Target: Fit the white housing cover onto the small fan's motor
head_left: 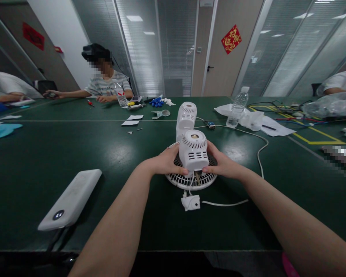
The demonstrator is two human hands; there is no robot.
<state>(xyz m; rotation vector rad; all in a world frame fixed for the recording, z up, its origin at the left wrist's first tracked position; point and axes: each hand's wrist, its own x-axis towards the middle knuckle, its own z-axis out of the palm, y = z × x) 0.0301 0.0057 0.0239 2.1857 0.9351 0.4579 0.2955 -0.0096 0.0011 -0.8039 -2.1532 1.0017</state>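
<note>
A white fan motor housing (193, 150), with slotted vents and a round opening on top, sits over a round white fan grille (192, 185) lying on the table. My left hand (170, 159) grips the housing's left side, thumb near its lower edge. On the opposite side, my right hand (220, 161) grips it the same way. Some fingers of both hands are hidden behind the housing. Thin wires run from beneath the housing to a small white part (190, 202) in front of the grille. Just behind stands a second vented white housing (187, 115).
A white power bank (72, 198) lies to the left. A loose cable (261, 154) curves on the right, near a plastic bottle (238, 107) and papers (276, 126). Across the green table (127, 231) sits a person (109, 82) with a headset; others are at both sides.
</note>
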